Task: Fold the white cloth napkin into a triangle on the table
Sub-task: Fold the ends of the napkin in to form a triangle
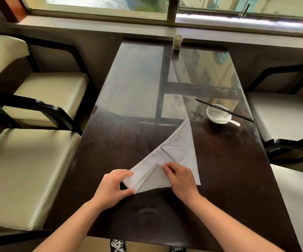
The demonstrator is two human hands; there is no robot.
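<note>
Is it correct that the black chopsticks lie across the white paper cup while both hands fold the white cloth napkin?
Not the cup: in the head view the black chopsticks lie across the white ceramic bowl. The white paper cup stands alone.

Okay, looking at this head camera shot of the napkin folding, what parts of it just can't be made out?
All in the head view:
- Napkin: its near left corner is covered by the left hand; the right hand hides the cloth beneath it.
- Cup: too small to read its mark or see any contents.
- Bowl: whether it holds anything beyond the spoon is too small to tell.
- Shoes: cut off by the bottom edge.
</note>
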